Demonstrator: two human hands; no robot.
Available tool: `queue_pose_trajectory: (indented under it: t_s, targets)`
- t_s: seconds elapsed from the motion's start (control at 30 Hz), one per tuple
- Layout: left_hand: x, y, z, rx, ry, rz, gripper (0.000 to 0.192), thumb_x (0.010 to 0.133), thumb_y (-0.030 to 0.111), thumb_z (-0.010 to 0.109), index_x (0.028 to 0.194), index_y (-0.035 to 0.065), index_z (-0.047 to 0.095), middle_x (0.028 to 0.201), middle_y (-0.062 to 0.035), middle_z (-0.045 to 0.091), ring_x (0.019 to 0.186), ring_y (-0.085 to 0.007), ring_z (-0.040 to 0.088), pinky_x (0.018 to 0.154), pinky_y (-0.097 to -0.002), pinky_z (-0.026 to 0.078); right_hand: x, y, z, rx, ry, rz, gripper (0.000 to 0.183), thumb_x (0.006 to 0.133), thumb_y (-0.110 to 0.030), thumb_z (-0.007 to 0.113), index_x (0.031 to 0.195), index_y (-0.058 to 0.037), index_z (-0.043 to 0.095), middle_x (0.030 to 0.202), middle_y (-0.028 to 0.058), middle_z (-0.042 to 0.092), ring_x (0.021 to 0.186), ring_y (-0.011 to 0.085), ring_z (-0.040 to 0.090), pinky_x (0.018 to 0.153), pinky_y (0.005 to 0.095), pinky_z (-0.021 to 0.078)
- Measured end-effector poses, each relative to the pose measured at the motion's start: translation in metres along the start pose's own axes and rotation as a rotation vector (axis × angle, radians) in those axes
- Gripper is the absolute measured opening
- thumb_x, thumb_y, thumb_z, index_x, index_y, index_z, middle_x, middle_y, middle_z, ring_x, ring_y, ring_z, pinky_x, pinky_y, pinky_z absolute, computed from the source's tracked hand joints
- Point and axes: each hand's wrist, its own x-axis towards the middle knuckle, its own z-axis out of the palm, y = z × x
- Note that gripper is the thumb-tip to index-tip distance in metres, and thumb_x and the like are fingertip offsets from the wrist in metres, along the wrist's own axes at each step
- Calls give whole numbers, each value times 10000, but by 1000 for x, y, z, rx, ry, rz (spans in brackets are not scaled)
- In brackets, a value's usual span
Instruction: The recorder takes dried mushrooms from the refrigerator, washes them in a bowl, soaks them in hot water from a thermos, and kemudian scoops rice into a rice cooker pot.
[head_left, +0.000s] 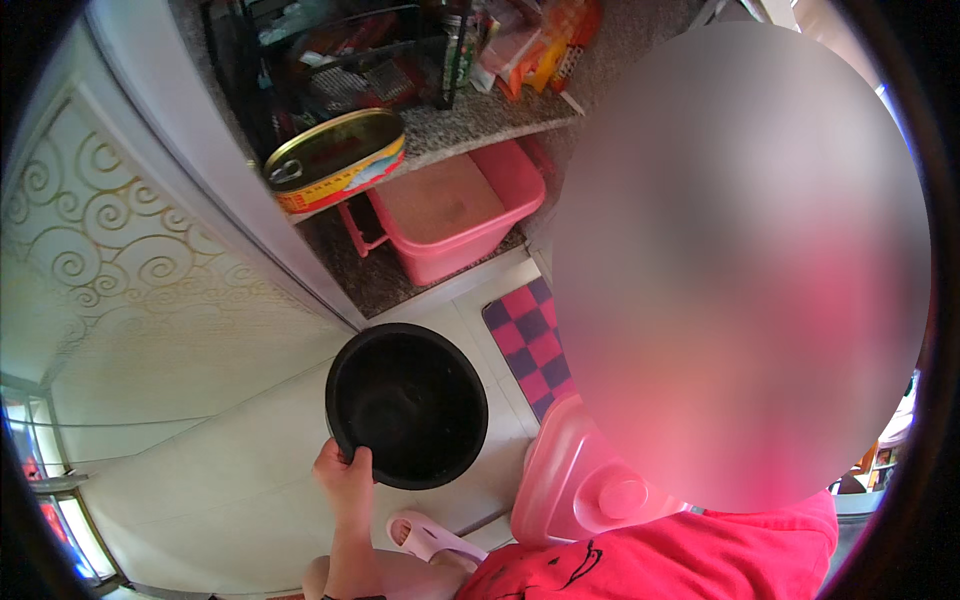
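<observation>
My left hand (345, 469) grips the near left rim of a round black plastic basin (409, 409), thumb on the inside of the rim. The basin looks empty and hangs over the pale tiled floor. My right hand is not in view; a large blurred oval covers the right side of the picture. Beside my red shirt (675, 559) is a pink plastic lid (547, 487) with a round raised knob, partly hidden by the blur. Beyond the basin, an open pink plastic bin (461, 259) on a low granite shelf holds a pale brown filling that I cannot identify.
An opened oval food tin (337, 176) stands at the edge of the granite shelf (480, 124) above the bin, near a dark rack (337, 60) and snack packets (540, 52). A patterned door panel (112, 225) is at left. A checkered mat (529, 337) and a pink slipper (427, 536) are on the floor.
</observation>
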Motion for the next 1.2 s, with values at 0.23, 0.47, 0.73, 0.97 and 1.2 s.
queue_pose_trajectory:
  t_s: [0.23, 0.47, 0.73, 0.97, 1.2]
  targets:
    - [-2, -3, 18, -127, -16, -151, 57, 670, 2, 506, 704, -35, 532, 573, -47, 529, 425, -85, 484, 351, -232, 413, 149, 174, 88, 305, -200, 331, 387, 725, -316, 570, 997, -41, 567, 939, 173, 590, 845, 326, 572, 752, 397, 447]
    - [-23, 18, 23, -112, 68, -224, 70, 665, -11, 510, 720, -39, 542, 612, -38, 542, 469, -86, 491, 377, -227, 407, 219, 248, 183, 123, -402, 454, 516, 641, -382, 628, 1013, -28, 573, 990, 202, 578, 930, 302, 556, 802, 349, 437]
    - [-30, -3, 16, -131, 189, -273, 80, 656, -34, 520, 727, -39, 556, 652, -33, 565, 564, -74, 499, 516, -209, 387, 239, 260, 213, 211, -252, 422, 679, 589, -414, 653, 1146, -62, 488, 1174, 183, 480, 1090, 294, 454, 927, 328, 348]
    - [-35, 11, 19, -202, 208, -308, 51, 674, -36, 524, 723, -34, 537, 635, -25, 538, 531, -71, 472, 489, -207, 378, 240, 312, 259, 60, -376, 329, 545, 600, -364, 675, 1051, -76, 569, 986, 143, 590, 934, 248, 536, 865, 336, 385]
    - [-34, 26, 29, -252, 250, -333, 47, 696, -32, 530, 739, -15, 527, 610, -14, 502, 460, -57, 426, 387, -195, 317, 259, 217, 264, 328, -650, 57, 346, 577, -176, 727, 889, -56, 638, 852, 61, 624, 739, 178, 571, 655, 328, 458]
